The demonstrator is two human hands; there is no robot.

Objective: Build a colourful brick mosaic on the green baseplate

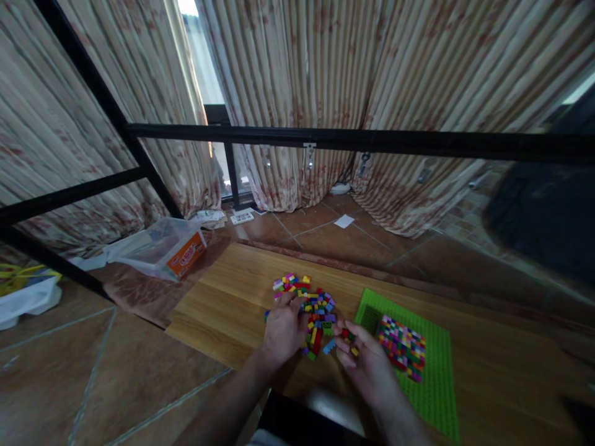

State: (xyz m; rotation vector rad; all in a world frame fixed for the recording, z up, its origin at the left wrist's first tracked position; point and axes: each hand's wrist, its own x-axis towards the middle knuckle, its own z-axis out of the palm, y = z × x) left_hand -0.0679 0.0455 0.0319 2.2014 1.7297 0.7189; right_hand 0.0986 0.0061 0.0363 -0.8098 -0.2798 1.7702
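Note:
Loose plastic building bricks [318, 303] of several colours lie in a heap on the wooden board. My left hand [284, 329] rests over the heap's left side, fingers curled down among the bricks; its fingertips are partly hidden, and what they pinch I cannot make out. Just right of the heap, my right hand [365, 359] is closed around small building bricks, with a red one [346, 334] and a yellow one [355, 350] showing between the fingers. Beside it lies a green baseplate [430, 396], bearing a dense multicoloured block of bricks [402, 347].
The wooden tabletop [218, 303] stretches out under both hands. At the left stands a clear plastic bin [160, 248] with an orange label. A black metal rail [279, 134] crosses in front of patterned curtains [297, 68]. A white paper [344, 221] lies on the tiles.

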